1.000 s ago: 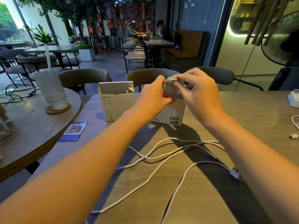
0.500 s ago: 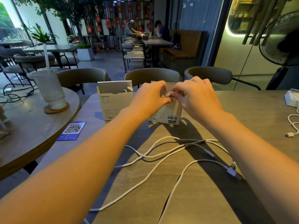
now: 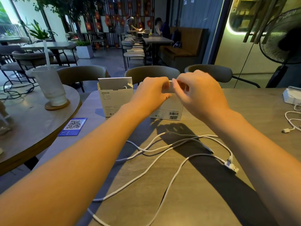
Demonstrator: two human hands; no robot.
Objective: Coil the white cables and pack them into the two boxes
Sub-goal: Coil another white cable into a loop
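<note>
Two white boxes stand at the far side of the table. The left box (image 3: pixel 114 101) is open with its flap up, and a bit of white cable shows inside. The right box (image 3: pixel 167 110) is half hidden behind my hands. My left hand (image 3: pixel 151 93) and my right hand (image 3: pixel 200 95) meet over its top, fingertips pinched on a thin white flap edge. The coil I held earlier is out of sight. Loose white cables (image 3: pixel 162 150) lie tangled on the table below my forearms, with a USB plug (image 3: pixel 231 166) at the right.
Another white cable (image 3: pixel 293 121) and a white block (image 3: pixel 291 95) lie at the right table edge. A blue QR card (image 3: pixel 73 126) sits at the left edge. A cup with a straw (image 3: pixel 50 88) stands on the neighbouring round table. Chairs stand behind; a fan (image 3: pixel 283 38) stands at the right.
A second ago both hands held a coiled white cable above the right box. They lowered it to the box top; the coil is now out of sight and my fingers pinch the flap.
</note>
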